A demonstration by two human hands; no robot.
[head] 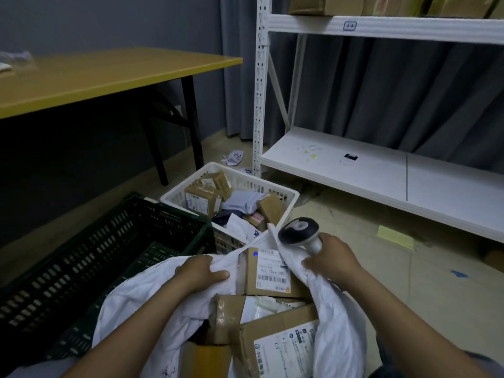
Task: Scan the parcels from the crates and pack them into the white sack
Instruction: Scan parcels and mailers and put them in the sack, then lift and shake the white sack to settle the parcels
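The dark green crate (109, 241) is sitting on the floor beside the white crate (289, 197), which is holding parcels (201, 197). In front of both, the white sack (335, 323) is gaping open with boxes (270, 274) lying inside. The left hand (200, 271) is gripping the sack's left rim. The right hand (331, 257) is clutching the right rim together with the scanner (298, 231).

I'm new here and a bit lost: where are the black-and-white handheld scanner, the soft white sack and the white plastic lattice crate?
Black-and-white handheld scanner (298, 231): head view, on its dark rounded head.
Soft white sack (335, 309): head view, on its right-hand fold.
White plastic lattice crate (259, 180): head view, on its far rim.
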